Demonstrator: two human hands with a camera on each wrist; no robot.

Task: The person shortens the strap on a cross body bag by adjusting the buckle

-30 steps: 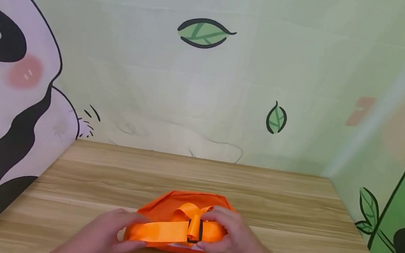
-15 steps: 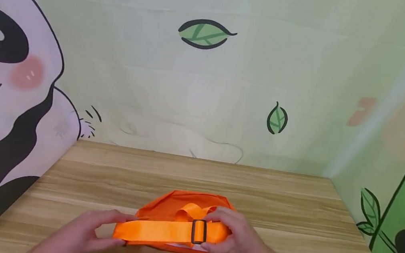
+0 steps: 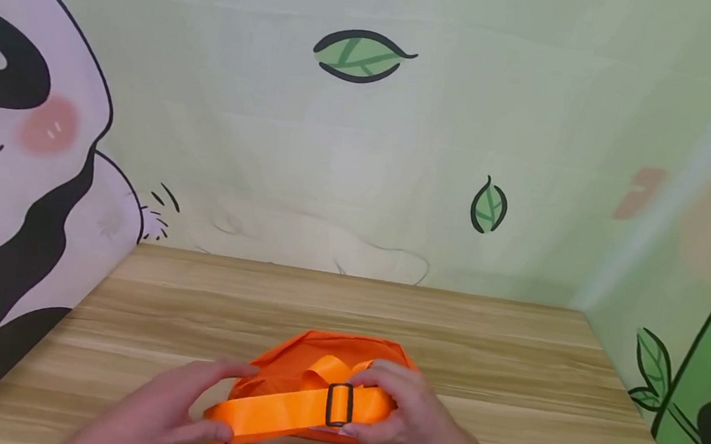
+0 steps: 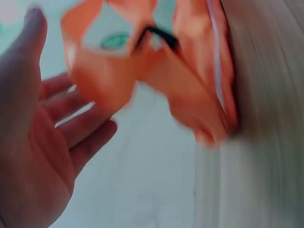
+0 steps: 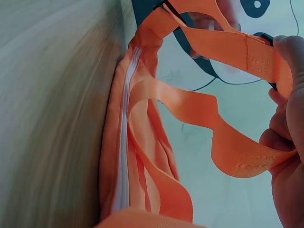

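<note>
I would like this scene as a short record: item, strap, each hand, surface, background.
Item: orange bag with a white zip
Strap: orange strap, passing through a black buckle
Right hand: pinches the strap beside the buckle
Left hand: fingers extended near the strap; contact unclear
Surface: wood-grain table
Background: pale green wall with panda and leaf drawings

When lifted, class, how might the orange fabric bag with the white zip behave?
The orange fabric bag would probably sag: it shows creases. It seems unlikely to roll, having an angular outline. Its orange webbing straps may swing, since they curve loosely.
</note>
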